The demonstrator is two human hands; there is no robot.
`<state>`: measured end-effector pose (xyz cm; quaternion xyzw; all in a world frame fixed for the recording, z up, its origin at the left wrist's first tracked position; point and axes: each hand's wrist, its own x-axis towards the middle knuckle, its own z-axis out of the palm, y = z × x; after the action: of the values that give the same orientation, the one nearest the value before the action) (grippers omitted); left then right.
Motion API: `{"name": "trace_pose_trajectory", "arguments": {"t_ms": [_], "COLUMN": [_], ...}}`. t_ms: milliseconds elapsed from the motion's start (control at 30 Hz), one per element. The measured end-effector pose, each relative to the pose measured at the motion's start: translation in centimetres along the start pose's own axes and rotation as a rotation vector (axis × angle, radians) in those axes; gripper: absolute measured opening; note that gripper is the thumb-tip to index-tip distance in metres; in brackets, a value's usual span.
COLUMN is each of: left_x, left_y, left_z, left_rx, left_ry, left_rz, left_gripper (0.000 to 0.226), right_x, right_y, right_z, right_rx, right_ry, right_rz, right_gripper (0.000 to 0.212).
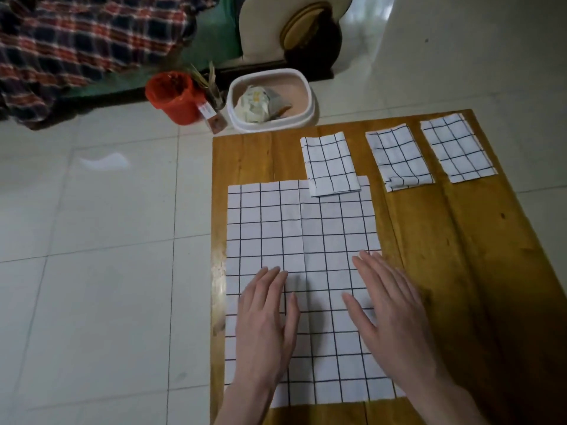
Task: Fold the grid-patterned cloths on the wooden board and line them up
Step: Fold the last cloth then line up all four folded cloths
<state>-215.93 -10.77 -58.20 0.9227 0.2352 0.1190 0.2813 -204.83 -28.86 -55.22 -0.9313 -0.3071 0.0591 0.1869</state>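
On wooden board: unfolded cloth, long axis running away from person.

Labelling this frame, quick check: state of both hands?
Left hand: open, flat, palm down on the unfolded cloth, gripping nothing.
Right hand: open, flat on the same cloth near its right edge, gripping nothing.

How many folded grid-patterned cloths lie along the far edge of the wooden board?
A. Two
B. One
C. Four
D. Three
D. Three folded cloths lie in a row: the left folded cloth, the middle folded cloth and the right folded cloth, while both hands rest flat on the unfolded cloth.
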Motion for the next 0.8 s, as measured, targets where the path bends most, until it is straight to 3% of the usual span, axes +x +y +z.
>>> {"name": "trace_pose_trajectory", "arguments": {"t_ms": [267,433,800], "left_x": [-0.2,-0.9,-4.4], "left_y": [-4.7,-5.6,-6.0], "left_z": [6.0,7.2,7.0], "left_rx": [0.142,0.195,0.265], "left_ry": [-0.124,-0.177,-0.179], "left_rz": [0.14,0.12,0.113], "left_gripper": [0.063,0.064,0.066], "right_x": [1.3,1.3,-2.1], "right_y": [3.2,3.8,4.2], "right_z": [6.9,10.1,11.2], "right_rx": [-0.113,-0.242,-0.295], "right_ry": [-0.072,-0.159,-0.184], "right_rz": [-0.12,-0.164,-0.163], "right_gripper": [0.061,0.065,0.066]}}
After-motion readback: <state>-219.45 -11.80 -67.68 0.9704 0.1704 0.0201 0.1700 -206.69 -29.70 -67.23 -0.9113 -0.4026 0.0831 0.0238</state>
